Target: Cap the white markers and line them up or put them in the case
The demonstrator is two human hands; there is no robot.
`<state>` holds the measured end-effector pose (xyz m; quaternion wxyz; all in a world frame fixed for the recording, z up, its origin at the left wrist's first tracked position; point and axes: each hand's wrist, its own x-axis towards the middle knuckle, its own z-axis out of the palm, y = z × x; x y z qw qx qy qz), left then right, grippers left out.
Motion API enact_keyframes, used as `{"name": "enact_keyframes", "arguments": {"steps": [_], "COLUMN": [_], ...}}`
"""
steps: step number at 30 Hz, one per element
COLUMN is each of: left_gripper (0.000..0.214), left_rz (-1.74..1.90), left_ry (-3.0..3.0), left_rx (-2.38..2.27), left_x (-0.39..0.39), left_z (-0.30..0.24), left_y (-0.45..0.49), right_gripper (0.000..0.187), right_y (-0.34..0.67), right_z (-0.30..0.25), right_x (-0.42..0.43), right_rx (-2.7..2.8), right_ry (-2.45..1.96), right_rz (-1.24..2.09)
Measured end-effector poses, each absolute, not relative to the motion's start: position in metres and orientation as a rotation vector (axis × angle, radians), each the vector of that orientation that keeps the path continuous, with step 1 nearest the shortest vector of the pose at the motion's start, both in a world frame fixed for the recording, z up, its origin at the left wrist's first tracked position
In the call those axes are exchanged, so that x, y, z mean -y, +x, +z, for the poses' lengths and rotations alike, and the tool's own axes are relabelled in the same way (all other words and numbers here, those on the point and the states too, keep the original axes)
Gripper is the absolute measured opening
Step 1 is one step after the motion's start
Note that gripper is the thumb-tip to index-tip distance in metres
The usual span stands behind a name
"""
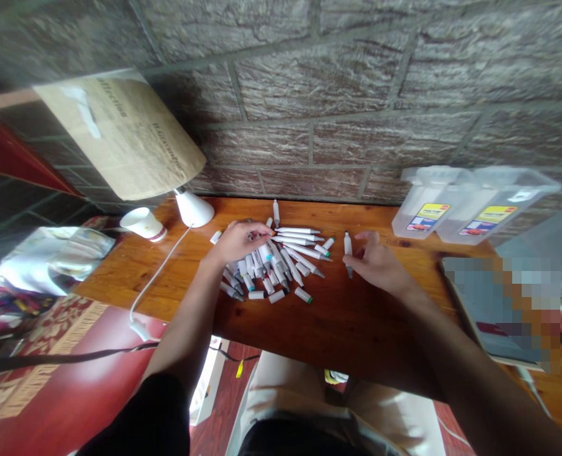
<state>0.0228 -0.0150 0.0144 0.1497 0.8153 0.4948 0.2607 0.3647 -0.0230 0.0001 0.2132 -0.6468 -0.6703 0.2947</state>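
The left hand (236,244), grip hidden from me, curls over heaped white plastic markers (293,267); right of the heap, the loosely spread right hand (378,259) seems busy positioning a slim white marker (348,246), next needing a light pinch.

Left fingers (258,227) reach over piled markers (291,266); right fingers (352,261) touch a lone marker (348,244).

You have a glossy orange-brown wooden table (347,326) in front of you. Near its middle you see a heap of white markers (292,267) mixed with loose caps (303,295), and a single marker (348,243) apart to the right. A lamp base (195,210) and paper cup (142,223) stand on your left; two clear containers (478,206) and a flat, pixelated object (485,310) are on your right.
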Motion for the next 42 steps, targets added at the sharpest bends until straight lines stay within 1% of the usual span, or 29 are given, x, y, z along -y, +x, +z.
{"name": "enact_keyframes", "arguments": {"steps": [3, 8, 12, 17, 19, 24, 29, 36, 42], "left_gripper": [0.029, 0.026, 0.025, 0.026, 0.025, 0.024, 0.023, 0.024, 0.025], "left_rz": [0.761, 0.783, 0.793, 0.795, 0.779, 0.768, 0.773, 0.759, 0.792], "left_ry": [2.34, 2.365, 2.395, 2.369, 2.36, 2.359, 2.367, 2.364, 2.351], "left_rx": [-1.395, -1.337, -1.319, -1.324, -1.329, -1.302, -1.284, -1.247, -1.23], "left_x": [0.014, 0.012, 0.012, 0.013, 0.014, 0.014, 0.014, 0.013, 0.013], "left_z": [0.012, 0.007, 0.006, 0.008, 0.008, 0.007, 0.005, 0.003, 0.003], "left_y": [0.023, 0.025, 0.027, 0.029, 0.03, 0.032, 0.032, 0.032, 0.032], "right_gripper": [0.044, 0.045, 0.043, 0.016, 0.011, 0.013, 0.017, 0.018, 0.017], "right_y": [0.365, 0.366, 0.365, 0.36, 0.357, 0.343, 0.325, 0.321, 0.32], "right_z": [-0.002, -0.007, -0.009, -0.005, -0.004, -0.007, -0.015, -0.014, -0.014], "right_x": [0.023, 0.022, 0.022, 0.025, 0.027, 0.031, 0.034, 0.037, 0.038], "right_rx": [1.889, 1.933, 1.967, 2.018, 2.034, 2.176, 2.277, 2.378, 2.354], "right_ry": [-1.781, -1.761, -1.747, -1.496, -1.374, -1.18, -1.166, -1.257, -1.259], "right_rz": [0.798, 0.787, 0.704, 0.56, 0.502, 0.265, 0.067, 0.044, 0.047]}}
